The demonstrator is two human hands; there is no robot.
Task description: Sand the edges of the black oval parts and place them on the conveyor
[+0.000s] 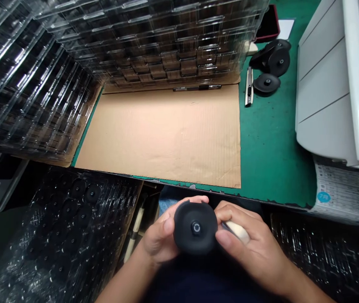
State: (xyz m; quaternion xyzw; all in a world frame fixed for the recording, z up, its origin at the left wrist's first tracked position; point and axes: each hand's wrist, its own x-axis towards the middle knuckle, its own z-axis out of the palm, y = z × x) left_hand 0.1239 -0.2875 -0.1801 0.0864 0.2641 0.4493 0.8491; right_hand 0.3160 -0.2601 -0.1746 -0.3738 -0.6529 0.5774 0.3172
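Just in front of the table edge, my left hand [163, 235] grips a round black plastic disc [184, 242], shaped like a shallow dish with a small raised hub in its middle. The hub side faces up toward me. My right hand [252, 240] is closed around a cream-handled knife [238, 231]; its handle shows between thumb and fingers, and its tip is hidden. The right thumb and fingertips are at the disc's right rim.
Clear plastic trays [167, 38] are stacked behind a cardboard sheet [160, 134] with a pen [198, 88]. Right on the green table [270, 139] lie a utility knife [249, 86], black parts [266, 84] and a white bin [324, 84]. Lower left, a tray [69, 210] holds several discs.
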